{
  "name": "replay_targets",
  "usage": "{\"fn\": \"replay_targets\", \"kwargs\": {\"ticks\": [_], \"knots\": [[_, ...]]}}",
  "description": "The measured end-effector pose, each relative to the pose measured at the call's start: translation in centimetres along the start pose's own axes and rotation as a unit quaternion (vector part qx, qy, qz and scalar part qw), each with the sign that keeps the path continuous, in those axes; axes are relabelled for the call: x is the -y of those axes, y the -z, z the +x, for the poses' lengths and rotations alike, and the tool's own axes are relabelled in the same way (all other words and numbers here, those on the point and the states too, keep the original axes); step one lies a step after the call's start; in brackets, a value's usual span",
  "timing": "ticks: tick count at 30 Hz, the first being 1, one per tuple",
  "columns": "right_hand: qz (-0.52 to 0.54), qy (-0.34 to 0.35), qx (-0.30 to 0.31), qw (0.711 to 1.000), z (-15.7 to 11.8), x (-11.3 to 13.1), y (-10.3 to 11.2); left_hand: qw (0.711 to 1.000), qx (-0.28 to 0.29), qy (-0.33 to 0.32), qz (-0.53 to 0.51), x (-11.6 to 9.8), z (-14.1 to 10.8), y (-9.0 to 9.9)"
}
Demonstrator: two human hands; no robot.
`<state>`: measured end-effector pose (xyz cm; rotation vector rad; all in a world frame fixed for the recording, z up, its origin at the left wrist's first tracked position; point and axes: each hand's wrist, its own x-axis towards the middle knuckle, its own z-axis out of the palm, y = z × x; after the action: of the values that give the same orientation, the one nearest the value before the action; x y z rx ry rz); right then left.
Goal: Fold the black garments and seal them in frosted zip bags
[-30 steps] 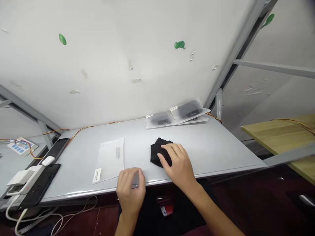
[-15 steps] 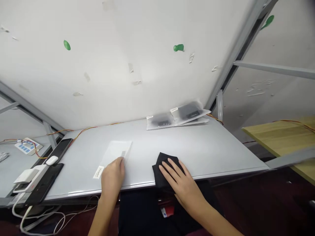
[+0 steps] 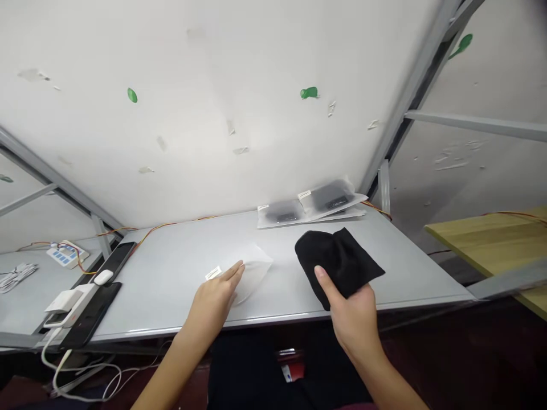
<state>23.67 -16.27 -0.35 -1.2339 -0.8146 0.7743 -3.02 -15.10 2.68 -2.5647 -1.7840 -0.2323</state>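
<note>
Head camera is looking down across a pale grey worktop [image 3: 171,290], with both hands working near its front edge. The right hand [image 3: 352,319] is grasping a black cloth [image 3: 337,265], its thumb lying on top and its fingers passing underneath, while the cloth is spreading out above the worktop towards the back. The left hand [image 3: 211,299] is reaching forward with its fingers extended and slightly spread, touching a translucent white sheet [image 3: 254,273] that is curling up from the surface. Whether that hand is gripping the sheet or only pressing against it, I cannot tell. A small white label [image 3: 213,273] is sitting at the sheet's corner, just beside the fingertips.

Near the back edge, clear packets [image 3: 311,205] holding dark items are lying overlapped, and orange and yellow wires [image 3: 171,223] are running along that edge. Off to the left, a small white oval device [image 3: 103,277] is resting on a black slab [image 3: 115,263], next to a second black slab [image 3: 92,313] and a white charger [image 3: 70,302]. Farther left, a white-and-blue keypad board [image 3: 64,254] is lying on a separate surface. On the right, a wooden board [image 3: 482,239] is jutting into view, and a white wall with green marks [image 3: 132,95] is rising behind everything.
</note>
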Motion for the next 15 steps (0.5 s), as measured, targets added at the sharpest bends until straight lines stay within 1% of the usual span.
{"fn": "replay_targets", "kwargs": {"ticks": [1, 2, 3, 4, 5, 6, 7, 8, 9, 11, 12, 15], "knots": [[-0.017, 0.097, 0.019, 0.995, -0.3, 0.0, -0.6, 1.0, 0.007, -0.007, -0.002, -0.4, 0.3, 0.3], [-0.031, 0.209, 0.062, 0.975, -0.5, 0.0, -1.1, 1.0, 0.013, -0.013, -0.008, -0.7, 0.5, 0.6], [-0.041, 0.325, 0.122, 0.937, -0.7, -0.2, -1.7, 0.999, 0.013, -0.021, -0.024, -1.0, 0.7, 0.8], [-0.051, 0.43, 0.185, 0.882, -0.8, -0.4, -2.3, 0.998, 0.012, -0.036, -0.049, -1.3, 0.9, 1.1], [-0.068, 0.511, 0.239, 0.823, -0.8, -0.7, -2.8, 0.995, 0.012, -0.055, -0.078, -1.4, 1.1, 1.2], [-0.091, 0.566, 0.276, 0.771, -0.7, -1.1, -3.4, 0.991, 0.009, -0.078, -0.105, -1.4, 1.3, 1.3], [-0.114, 0.604, 0.287, 0.734, -0.5, -1.6, -4.0, 0.987, 0.003, -0.097, -0.126, -1.3, 1.4, 1.3], [-0.137, 0.627, 0.29, 0.71, -0.3, -2.2, -4.5, 0.984, -0.005, -0.109, -0.138, -1.1, 1.6, 1.2], [-0.159, 0.64, 0.288, 0.695, 0.0, -2.7, -5.0, 0.983, -0.015, -0.115, -0.142, -0.8, 1.7, 1.1], [-0.199, 0.65, 0.285, 0.676, 0.7, -3.7, -6.0, 0.985, -0.031, -0.109, -0.131, -0.4, 1.8, 0.8], [-0.221, 0.648, 0.292, 0.668, 1.0, -4.1, -6.4, 0.986, -0.035, -0.105, -0.124, -0.3, 1.8, 0.6], [-0.288, 0.62, 0.347, 0.642, 1.7, -4.8, -7.9, 0.989, -0.042, -0.107, -0.096, -0.1, 1.7, 0.5]]}}
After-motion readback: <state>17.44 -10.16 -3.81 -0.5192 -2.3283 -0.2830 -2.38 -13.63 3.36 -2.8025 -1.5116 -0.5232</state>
